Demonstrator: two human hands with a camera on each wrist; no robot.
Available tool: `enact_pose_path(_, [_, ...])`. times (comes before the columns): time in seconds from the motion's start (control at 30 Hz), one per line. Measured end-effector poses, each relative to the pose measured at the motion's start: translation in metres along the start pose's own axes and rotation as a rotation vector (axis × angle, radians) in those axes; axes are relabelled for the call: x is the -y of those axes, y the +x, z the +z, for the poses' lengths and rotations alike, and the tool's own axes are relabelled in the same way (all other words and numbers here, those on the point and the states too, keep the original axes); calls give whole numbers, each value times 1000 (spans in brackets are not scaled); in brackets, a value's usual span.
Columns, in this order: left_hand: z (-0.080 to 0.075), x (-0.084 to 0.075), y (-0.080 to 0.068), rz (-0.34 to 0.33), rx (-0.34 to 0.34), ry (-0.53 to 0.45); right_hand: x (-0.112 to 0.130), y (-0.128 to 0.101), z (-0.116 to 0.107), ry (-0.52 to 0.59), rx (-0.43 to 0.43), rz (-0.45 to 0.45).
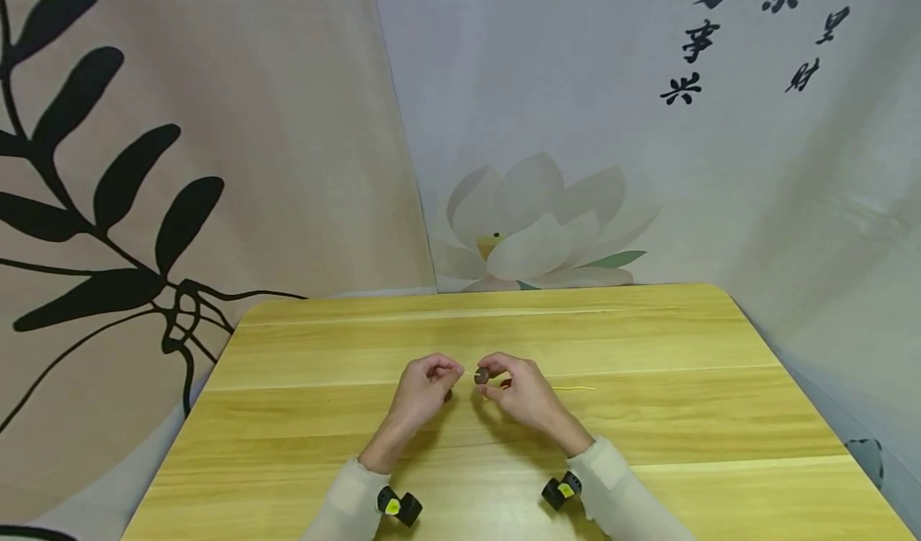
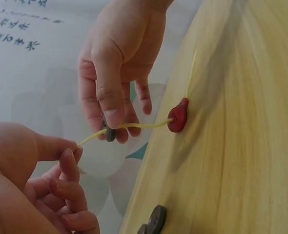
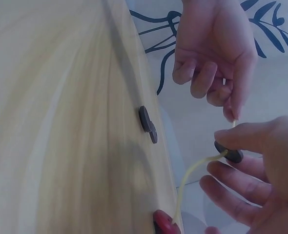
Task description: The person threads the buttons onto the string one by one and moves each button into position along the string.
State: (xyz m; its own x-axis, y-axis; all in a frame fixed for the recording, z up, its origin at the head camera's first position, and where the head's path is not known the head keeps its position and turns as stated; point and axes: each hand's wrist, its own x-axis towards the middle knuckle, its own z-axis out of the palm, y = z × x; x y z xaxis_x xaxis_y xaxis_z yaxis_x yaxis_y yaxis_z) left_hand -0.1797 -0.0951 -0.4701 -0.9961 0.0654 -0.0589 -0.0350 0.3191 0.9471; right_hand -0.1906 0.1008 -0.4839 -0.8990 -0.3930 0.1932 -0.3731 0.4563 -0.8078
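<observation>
While the left hand (image 1: 423,387) pinches the cord (image 2: 144,126), the right hand (image 1: 524,393) grips a button (image 1: 481,376), likely steadying it against the pull.

The head camera sits high over the near side of the table (image 1: 496,477). It looks ahead and down to the far cloth (image 1: 547,85), so the left hand (image 1: 420,389) and right hand (image 1: 525,393) look small. The left wrist camera is up close, looking right, and the table looks tipped. The right wrist camera is close too, looking left, with black leaves (image 1: 137,175) behind. Both wrist views share the two hands, the yellow string (image 2: 146,126) and the red button (image 2: 177,119).
</observation>
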Motion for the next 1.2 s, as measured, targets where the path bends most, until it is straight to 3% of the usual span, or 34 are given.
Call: enact_pose_path(1.2, [-16,9,-4,-25,-37,9,-16,-1,-2,35,16,38])
